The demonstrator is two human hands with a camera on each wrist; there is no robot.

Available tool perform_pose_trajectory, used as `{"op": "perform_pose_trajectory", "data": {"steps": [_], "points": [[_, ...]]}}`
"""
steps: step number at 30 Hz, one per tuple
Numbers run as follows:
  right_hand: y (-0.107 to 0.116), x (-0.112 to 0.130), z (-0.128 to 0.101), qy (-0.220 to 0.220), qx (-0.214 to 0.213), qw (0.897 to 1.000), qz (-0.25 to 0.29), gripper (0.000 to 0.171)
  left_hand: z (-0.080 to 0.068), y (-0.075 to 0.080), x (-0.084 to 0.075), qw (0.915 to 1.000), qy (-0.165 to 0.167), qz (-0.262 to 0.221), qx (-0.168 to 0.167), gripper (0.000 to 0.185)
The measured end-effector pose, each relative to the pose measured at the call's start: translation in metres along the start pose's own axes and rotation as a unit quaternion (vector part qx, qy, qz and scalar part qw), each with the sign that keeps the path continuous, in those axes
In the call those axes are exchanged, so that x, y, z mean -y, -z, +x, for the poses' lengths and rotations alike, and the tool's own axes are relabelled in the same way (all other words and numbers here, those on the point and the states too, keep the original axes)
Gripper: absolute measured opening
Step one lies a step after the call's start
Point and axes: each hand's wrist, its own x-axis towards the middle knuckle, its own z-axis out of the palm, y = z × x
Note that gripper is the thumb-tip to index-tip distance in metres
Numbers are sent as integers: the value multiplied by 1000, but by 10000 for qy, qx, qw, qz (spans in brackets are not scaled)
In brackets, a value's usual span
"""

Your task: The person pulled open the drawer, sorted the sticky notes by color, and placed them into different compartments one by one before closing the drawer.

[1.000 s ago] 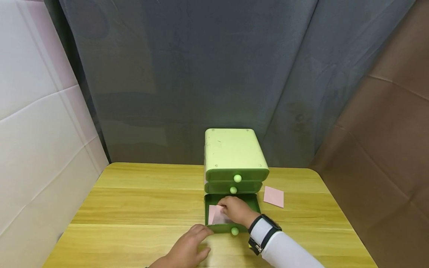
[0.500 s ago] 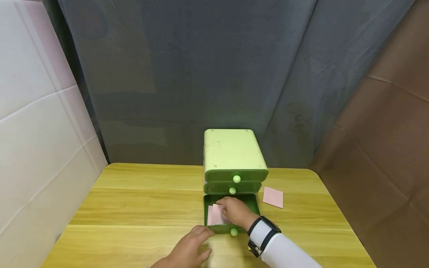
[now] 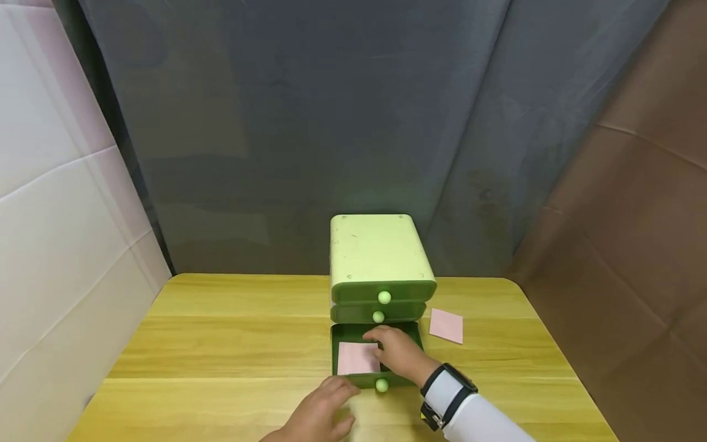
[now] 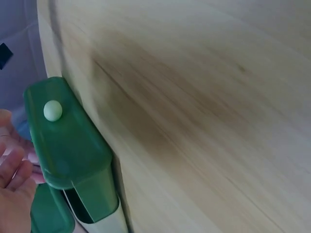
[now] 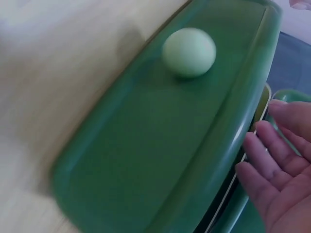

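Observation:
A green drawer unit (image 3: 381, 248) with a pale top has its bottom drawer (image 3: 343, 334) pulled out. Inside lies a pink square of paper, probably a sticky note (image 3: 356, 358), toward the drawer's left. My right hand (image 3: 402, 355) hovers over the drawer at the paper's right edge; in the right wrist view its fingers (image 5: 262, 155) are loosely bent and hold nothing. By the drawer's front left corner is my left hand (image 3: 323, 408), its fingertips at the front rim; whether they touch it I cannot tell. Only part of that hand shows in the left wrist view.
Another pink paper square (image 3: 446, 326) lies on the wooden table (image 3: 232, 344), right of the unit. The upper drawers, each with a round knob (image 3: 384, 297), are pushed in. A grey curtain (image 3: 309, 135) hangs behind, with white and brown cloths at the sides.
My right hand has let go of the pink paper and shifted slightly right. The two papers in the drawer now lie lined up and look like one square. The left hand stays near the front corner.

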Motion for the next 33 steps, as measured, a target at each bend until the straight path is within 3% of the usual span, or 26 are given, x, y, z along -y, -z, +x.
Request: {"op": "perform_pose_trajectory", "data": {"steps": [8,19,27,33], "points": [[9,-20,-15,-99,-623,9979,135,25,1,-5,-4,9995,-269,177,-62,40],[26,-40,-28,-203,-1547,9871,350,19,7,-16,-6,9965,-709,424,-86,42],[31,-61,-34,-614,-1593,9825,745,14,7,-23,-9,9954,-884,355,115,38],[30,-84,-31,-1134,-1593,9799,393,18,5,-23,-15,9959,-850,250,169,35]]}}
